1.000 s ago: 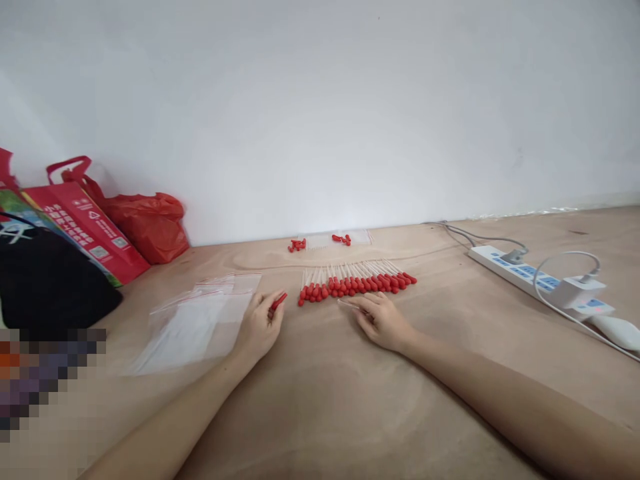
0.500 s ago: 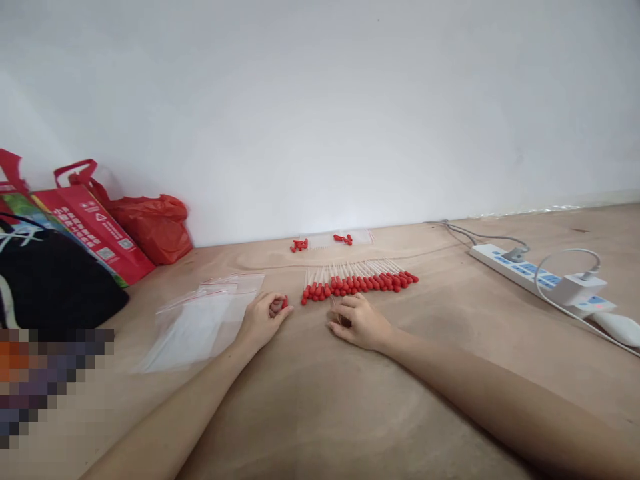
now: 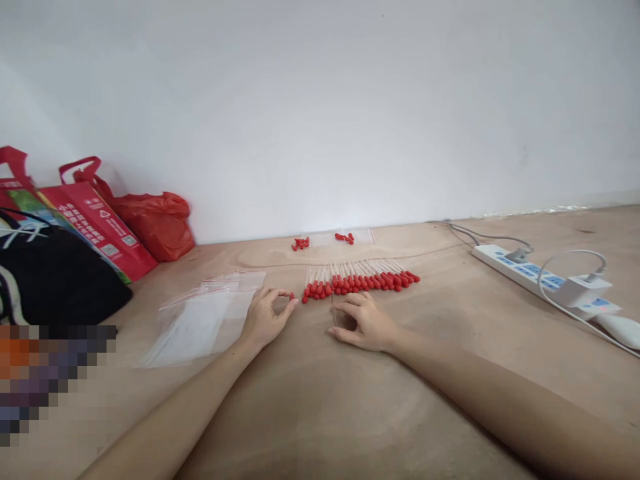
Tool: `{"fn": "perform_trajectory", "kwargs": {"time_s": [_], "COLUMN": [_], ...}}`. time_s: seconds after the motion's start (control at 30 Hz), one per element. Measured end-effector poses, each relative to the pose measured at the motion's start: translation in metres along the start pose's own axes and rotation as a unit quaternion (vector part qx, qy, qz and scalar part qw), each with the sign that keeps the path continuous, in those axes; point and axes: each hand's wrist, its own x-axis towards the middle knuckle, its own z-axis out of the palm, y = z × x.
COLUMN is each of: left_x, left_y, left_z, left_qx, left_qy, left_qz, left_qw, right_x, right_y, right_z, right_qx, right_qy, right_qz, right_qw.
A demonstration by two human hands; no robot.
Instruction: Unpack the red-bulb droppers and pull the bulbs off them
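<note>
Clear zip bags are lying at left. The left hand is pinching a red bulb just left of the row of red-bulbed droppers. The right hand, nearer the left than a second ago but still apart, is gripping a thin clear tube, seemingly bringing the loose pieces closer.

Beyond and to the left of the left hand's fingers, a red rectangular shopping bag carries white Chinese-style characters, too small to read, a white triangular recycling sign and two pale square codes.
</note>
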Motion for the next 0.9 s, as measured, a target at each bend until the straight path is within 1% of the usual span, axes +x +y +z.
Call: {"fn": "perform_trajectory", "kwargs": {"time_s": [0.17, 0.33, 0.4, 0.47, 0.5, 0.6, 0.67, 0.7, 0.8, 0.83, 0.9], "left_x": [0.014, 0.026, 0.027, 0.027, 0.026, 0.020, 0.011, 0.006, -0.008, -0.011, -0.015], "left_y": [0.010, 0.018, 0.019, 0.018, 0.017, 0.015, 0.015, 0.017, 0.026, 0.030, 0.038], "left_z": [0.010, 0.019, 0.023, 0.025, 0.025, 0.021, 0.015, 0.011, 0.004, 0.003, 0.003], "left_qx": [0.017, 0.048, 0.043, 0.029, 0.021, 0.005, 0.000, -0.003, -0.016, -0.019, -0.020], "left_qy": [0.004, -0.029, -0.031, -0.011, 0.008, 0.089, 0.123, 0.123, 0.073, 0.057, 0.036], "left_qz": [-0.007, -0.034, -0.037, -0.043, -0.049, -0.054, -0.023, 0.005, 0.100, 0.129, 0.181], "left_qw": [1.000, 0.998, 0.998, 0.999, 0.999, 0.995, 0.992, 0.992, 0.992, 0.990, 0.983], "right_x": [-0.018, -0.030, -0.030, -0.029, -0.028, -0.026, -0.026, -0.026, -0.025, -0.025, -0.024], "right_y": [0.008, 0.013, 0.013, 0.014, 0.014, 0.017, 0.020, 0.021, 0.023, 0.023, 0.022], "right_z": [-0.008, -0.014, -0.015, -0.014, -0.013, -0.011, -0.009, -0.009, -0.010, -0.011, -0.013], "right_qx": [0.004, 0.004, 0.003, 0.004, 0.004, 0.004, 0.006, 0.004, -0.026, -0.043, -0.075], "right_qy": [0.028, 0.037, 0.039, 0.043, 0.046, 0.077, 0.120, 0.145, 0.205, 0.212, 0.203], "right_qz": [0.009, 0.010, 0.009, 0.007, 0.006, 0.011, 0.017, 0.017, 0.006, -0.002, -0.024], "right_qw": [1.000, 0.999, 0.999, 0.999, 0.999, 0.997, 0.993, 0.989, 0.978, 0.976, 0.976]}}
